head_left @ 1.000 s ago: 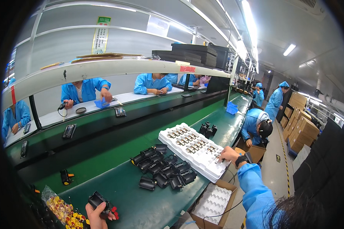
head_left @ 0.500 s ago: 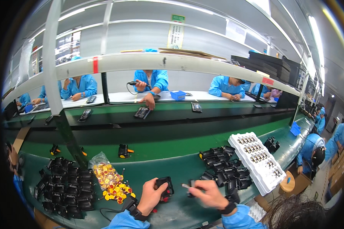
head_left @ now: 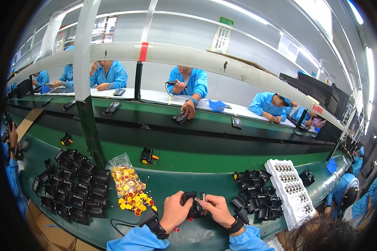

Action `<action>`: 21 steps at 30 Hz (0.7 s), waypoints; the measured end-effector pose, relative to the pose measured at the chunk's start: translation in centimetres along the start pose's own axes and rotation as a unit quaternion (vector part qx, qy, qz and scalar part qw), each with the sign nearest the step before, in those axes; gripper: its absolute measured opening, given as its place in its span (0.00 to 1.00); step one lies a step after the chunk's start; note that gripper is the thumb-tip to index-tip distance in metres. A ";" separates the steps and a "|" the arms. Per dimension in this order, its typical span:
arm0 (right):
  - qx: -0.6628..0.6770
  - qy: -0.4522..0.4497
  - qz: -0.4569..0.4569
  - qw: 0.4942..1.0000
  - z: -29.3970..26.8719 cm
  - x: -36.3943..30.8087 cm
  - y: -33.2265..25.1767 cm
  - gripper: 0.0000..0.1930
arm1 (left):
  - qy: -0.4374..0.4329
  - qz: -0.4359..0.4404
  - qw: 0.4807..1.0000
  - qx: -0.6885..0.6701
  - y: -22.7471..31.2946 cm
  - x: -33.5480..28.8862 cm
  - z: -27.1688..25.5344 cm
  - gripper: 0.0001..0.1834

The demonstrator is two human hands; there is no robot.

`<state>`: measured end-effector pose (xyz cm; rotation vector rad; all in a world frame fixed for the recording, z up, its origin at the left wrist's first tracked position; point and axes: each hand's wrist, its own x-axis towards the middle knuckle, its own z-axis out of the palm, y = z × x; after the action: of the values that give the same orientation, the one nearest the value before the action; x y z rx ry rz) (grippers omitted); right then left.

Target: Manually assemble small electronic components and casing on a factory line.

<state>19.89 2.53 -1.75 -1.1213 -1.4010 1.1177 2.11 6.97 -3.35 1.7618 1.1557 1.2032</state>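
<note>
My left hand (head_left: 175,212) is closed around a black plastic housing (head_left: 190,195) near the front edge of the bench. Close beside it, my right hand (head_left: 218,210) pinches a small dark and silver metal part (head_left: 202,196) against the housing's right side. Whether the two pieces are joined is too small to tell. A few red bits (head_left: 176,229) lie on the green mat under my left hand. To its left, loose yellow and red discs with thin wires (head_left: 136,204) spill from a clear plastic bag (head_left: 125,178).
Rows of black housings (head_left: 73,188) cover the left of the bench, with another group (head_left: 259,196) at right. A white tray (head_left: 285,196) holds small metal parts. Beyond runs a green conveyor (head_left: 184,161) carrying a housing with a yellow tab (head_left: 148,156). Co-workers in blue sit across from me.
My right hand has moved left, bringing its metal part up to the housing in my left hand. The view has shifted and tilted. Across the line, a co-worker's hand has tilted up a dark device.
</note>
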 end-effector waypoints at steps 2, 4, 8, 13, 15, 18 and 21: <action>0.020 -0.009 0.010 1.000 0.0 0.0 -0.1 0.10 | 0.010 0.002 0.999 -0.038 -0.8 0.0 0.3 0.12; 0.054 -0.024 0.025 0.998 -0.3 0.0 -0.1 0.10 | -0.005 0.001 1.000 -0.011 0.2 0.1 -0.2 0.12; 0.032 -0.026 0.030 0.999 -0.4 0.1 0.4 0.11 | -0.049 -0.028 0.998 0.001 1.3 0.1 -0.5 0.14; -0.012 -0.032 0.035 0.999 -0.2 -0.2 -0.1 0.10 | -0.069 -0.042 0.987 -0.141 0.4 -0.5 -0.1 0.08; -0.009 -0.032 0.040 0.999 -0.3 -0.1 -0.1 0.10 | -0.114 -0.109 0.960 -0.231 0.2 -0.4 -0.2 0.06; 0.004 -0.031 0.049 0.998 -0.2 -0.2 -0.3 0.10 | -0.129 -0.141 0.950 -0.246 -0.1 -0.4 -0.1 0.06; -0.002 -0.019 0.043 0.999 0.2 -0.5 -0.4 0.11 | -0.096 -0.122 0.954 -0.256 0.6 -0.7 0.2 0.08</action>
<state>19.72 1.99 -1.46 -1.1775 -1.3965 1.2030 2.31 6.13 -3.10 1.2703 0.8236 1.0394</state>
